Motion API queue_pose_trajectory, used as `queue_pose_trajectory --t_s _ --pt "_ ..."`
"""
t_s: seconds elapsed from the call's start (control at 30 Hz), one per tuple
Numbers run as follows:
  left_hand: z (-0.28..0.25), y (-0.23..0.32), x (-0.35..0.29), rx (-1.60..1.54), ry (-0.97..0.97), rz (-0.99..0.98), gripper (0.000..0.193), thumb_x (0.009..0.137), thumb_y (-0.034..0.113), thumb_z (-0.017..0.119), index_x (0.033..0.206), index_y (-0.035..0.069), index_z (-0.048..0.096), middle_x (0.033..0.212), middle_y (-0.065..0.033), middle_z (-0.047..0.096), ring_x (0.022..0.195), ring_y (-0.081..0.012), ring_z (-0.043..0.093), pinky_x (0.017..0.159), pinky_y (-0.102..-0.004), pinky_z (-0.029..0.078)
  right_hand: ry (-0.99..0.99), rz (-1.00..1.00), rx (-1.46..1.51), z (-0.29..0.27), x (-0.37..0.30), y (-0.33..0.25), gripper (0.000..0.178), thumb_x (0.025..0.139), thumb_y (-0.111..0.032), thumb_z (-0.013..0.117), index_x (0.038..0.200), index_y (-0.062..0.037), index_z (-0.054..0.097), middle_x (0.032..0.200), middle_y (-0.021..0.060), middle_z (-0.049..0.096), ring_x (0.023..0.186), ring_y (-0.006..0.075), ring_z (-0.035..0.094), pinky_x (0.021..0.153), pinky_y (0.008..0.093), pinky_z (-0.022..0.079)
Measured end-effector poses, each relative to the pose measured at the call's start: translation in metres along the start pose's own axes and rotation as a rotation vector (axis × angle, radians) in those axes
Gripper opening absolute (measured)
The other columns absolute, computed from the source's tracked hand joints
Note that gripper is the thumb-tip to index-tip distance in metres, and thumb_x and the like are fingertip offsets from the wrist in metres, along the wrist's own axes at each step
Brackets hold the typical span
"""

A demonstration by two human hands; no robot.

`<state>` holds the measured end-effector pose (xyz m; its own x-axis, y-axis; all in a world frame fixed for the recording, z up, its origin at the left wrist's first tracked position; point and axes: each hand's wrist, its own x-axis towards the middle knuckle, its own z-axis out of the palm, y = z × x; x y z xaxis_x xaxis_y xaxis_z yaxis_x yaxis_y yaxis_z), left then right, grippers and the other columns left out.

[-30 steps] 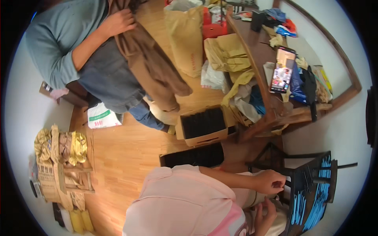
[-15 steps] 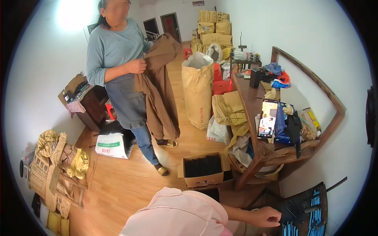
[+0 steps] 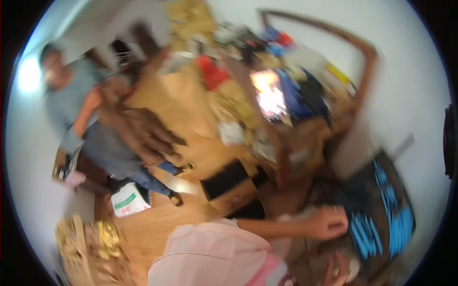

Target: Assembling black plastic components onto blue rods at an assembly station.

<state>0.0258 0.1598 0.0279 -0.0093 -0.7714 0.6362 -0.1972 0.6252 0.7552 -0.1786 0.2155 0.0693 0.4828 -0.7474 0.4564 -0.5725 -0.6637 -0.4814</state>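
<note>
**Hands at a dark rack of blue items, frame blurred**

The picture is smeared by motion, so fine detail is lost. The person in a pink shirt [image 3: 214, 252] sits low in the frame. One hand [image 3: 328, 223], on an outstretched bare forearm, is closed in a loose fist right at the edge of a dark rack [image 3: 381, 214] holding rows of blue items [image 3: 367, 236]; whether it grips anything I cannot tell, and I cannot tell which hand it is. A second hand [image 3: 334, 271] shows at the lower edge with fingers partly spread, just below the first; what it touches is hidden.

The rack stands at the right, near the white wall, below a cluttered wooden surface [image 3: 305, 128] with a bright screen [image 3: 269, 95] on it. On the floor lie 2 dark boxes [image 3: 229, 178]. At left, well apart, another person [image 3: 81, 119] in a grey top holds a brown garment [image 3: 143, 128]. A white bag [image 3: 128, 200] sits by their feet.
</note>
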Motion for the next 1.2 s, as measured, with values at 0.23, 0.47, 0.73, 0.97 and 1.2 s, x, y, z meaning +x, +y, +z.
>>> queue_pose_trajectory --t_s 0.23,0.47,0.73,0.97,1.2 --pt "-0.016 -0.027 0.026 0.2 0.055 0.002 0.015 0.075 -0.005 0.071 0.083 0.006 0.066 0.086 -0.0104 0.067 0.077 -0.0201 0.065 0.065 -0.0286 0.051 0.124 0.374 0.127 -0.025 -0.006 0.022 0.025 0.072 0.003 0.074 0.096 -0.0018 0.07 0.086 0.0127 0.069 0.081 0.0312 0.065 0.073 0.0377 0.05" --pt "0.006 -0.047 0.048 0.213 -0.127 0.002 0.02 0.071 -0.011 0.069 0.084 0.004 0.066 0.086 -0.0096 0.067 0.078 -0.0246 0.066 0.068 -0.0309 0.052 0.199 0.491 -0.119 -0.064 -0.005 0.072 0.026 0.074 0.0 0.074 0.099 -0.0032 0.07 0.082 0.012 0.066 0.077 0.03 0.063 0.069 0.0373 0.05" --pt "0.005 -0.059 0.069 0.462 -0.238 -0.014 0.019 0.075 0.003 0.073 0.093 0.009 0.068 0.094 -0.006 0.068 0.087 -0.0274 0.065 0.073 -0.0349 0.052 0.2 0.407 -0.323 -0.063 0.037 0.142 0.023 0.081 -0.007 0.07 0.104 -0.0095 0.069 0.091 0.0074 0.067 0.085 0.0284 0.063 0.074 0.0372 0.051" --pt "-0.003 -0.061 0.078 0.576 -0.426 -0.048 0.025 0.073 0.006 0.077 0.097 0.007 0.069 0.094 -0.0075 0.069 0.085 -0.0272 0.065 0.073 -0.0348 0.051 0.011 0.463 -0.436 -0.05 0.057 0.179 0.028 0.081 -0.01 0.069 0.109 -0.0113 0.067 0.093 0.0081 0.065 0.091 0.0288 0.063 0.077 0.0389 0.051" --pt "-0.005 -0.07 0.078 0.569 -0.478 -0.02 0.021 0.077 0.005 0.073 0.098 0.008 0.069 0.087 -0.0063 0.068 0.081 -0.0262 0.065 0.068 -0.0353 0.051 -0.052 0.591 -0.424 -0.056 0.042 0.172 0.025 0.082 -0.009 0.067 0.106 -0.0109 0.067 0.089 0.0073 0.063 0.09 0.0275 0.062 0.075 0.0394 0.049"
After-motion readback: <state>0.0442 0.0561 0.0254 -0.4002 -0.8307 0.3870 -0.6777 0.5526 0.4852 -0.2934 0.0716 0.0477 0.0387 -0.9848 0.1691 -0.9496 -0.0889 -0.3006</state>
